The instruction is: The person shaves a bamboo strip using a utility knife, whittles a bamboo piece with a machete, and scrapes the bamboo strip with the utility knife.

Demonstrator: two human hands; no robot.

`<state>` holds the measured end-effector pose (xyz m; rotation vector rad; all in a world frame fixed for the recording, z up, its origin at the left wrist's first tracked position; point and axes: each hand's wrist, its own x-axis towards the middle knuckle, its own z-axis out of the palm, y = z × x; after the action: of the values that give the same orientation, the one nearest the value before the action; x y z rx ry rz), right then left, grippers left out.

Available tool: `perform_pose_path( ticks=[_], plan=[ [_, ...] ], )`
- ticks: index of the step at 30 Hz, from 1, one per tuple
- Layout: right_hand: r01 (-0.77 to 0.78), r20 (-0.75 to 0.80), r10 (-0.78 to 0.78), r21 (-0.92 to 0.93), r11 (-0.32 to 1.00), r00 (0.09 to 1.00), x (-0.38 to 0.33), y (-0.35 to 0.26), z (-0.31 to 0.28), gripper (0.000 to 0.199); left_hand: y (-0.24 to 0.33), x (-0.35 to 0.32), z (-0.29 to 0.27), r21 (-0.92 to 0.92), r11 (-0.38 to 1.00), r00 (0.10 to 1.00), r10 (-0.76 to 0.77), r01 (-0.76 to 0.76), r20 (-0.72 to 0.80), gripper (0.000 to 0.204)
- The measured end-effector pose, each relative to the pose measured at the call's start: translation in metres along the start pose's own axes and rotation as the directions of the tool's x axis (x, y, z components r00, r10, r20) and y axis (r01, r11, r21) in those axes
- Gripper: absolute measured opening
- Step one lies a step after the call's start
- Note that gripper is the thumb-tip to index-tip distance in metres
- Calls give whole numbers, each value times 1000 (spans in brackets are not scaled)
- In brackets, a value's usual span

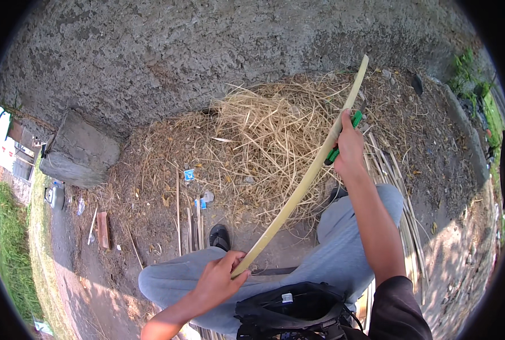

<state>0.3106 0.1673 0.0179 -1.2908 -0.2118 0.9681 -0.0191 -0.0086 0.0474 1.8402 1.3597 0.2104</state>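
Observation:
A long pale bamboo strip runs diagonally from lower centre up to the upper right. My left hand grips its lower end above my left knee. My right hand is closed around a green-handled tool and presses it against the strip about two thirds of the way up. The tool's blade is hidden behind the strip and my fingers. I sit with both knees in grey trousers spread apart.
A heap of dry shavings and straw lies in front of a rough concrete wall. More bamboo strips lie on the ground at right. A concrete block stands at left. A black bag rests on my lap.

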Motion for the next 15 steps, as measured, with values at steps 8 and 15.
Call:
perform_pose_path(
  ticks=[8,15],
  plan=[
    [31,52,-31,-9,999,998,-7,-1,2,36,9,0,8,153,987,997,-47,57,-68,34],
    [24,67,-25,11,1000,997,-9,-3,0,36,2,2,12,138,990,998,3,5,-57,36]
  ],
)
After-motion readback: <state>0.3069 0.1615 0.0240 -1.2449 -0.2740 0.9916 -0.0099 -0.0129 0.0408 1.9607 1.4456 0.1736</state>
